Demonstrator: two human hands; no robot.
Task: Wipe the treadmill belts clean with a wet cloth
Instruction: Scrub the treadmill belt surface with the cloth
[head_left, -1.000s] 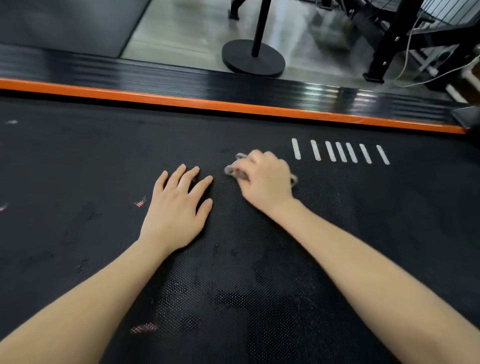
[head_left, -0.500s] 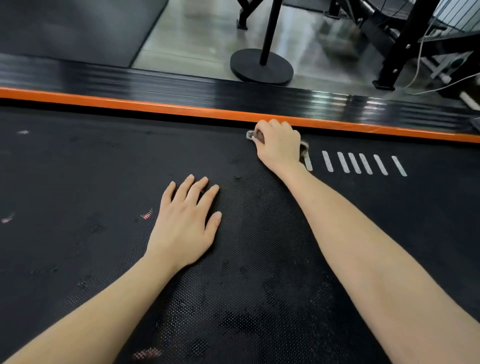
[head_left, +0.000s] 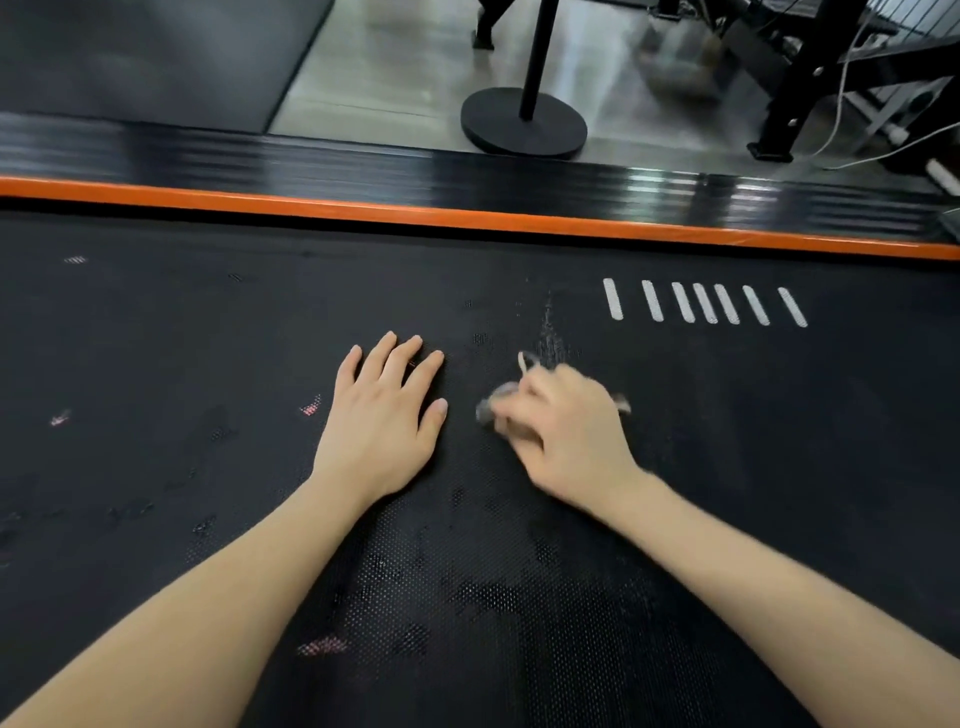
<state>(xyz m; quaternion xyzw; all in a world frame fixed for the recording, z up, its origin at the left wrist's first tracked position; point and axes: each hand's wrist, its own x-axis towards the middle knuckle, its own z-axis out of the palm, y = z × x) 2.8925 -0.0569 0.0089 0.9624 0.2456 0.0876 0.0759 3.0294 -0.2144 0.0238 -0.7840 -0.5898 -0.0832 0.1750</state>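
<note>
The black textured treadmill belt (head_left: 156, 364) fills most of the view, with damp dark patches and small pink marks. My left hand (head_left: 387, 415) lies flat on the belt, fingers spread, holding nothing. Just to its right, my right hand (head_left: 563, 431) is closed on a small grey cloth (head_left: 493, 402), pressed to the belt and motion-blurred. Most of the cloth is hidden under the fingers; grey edges stick out at the left and right.
An orange strip (head_left: 467, 218) and a glossy black side rail (head_left: 363, 166) border the belt's far edge. Several white dashes (head_left: 701, 304) are printed on the belt at the right. Beyond stand a round black post base (head_left: 522, 122), a black frame and white cables.
My right hand with the cloth has pulled back from the orange strip toward me, ending beside my left hand. The left hand has stayed flat in place.
</note>
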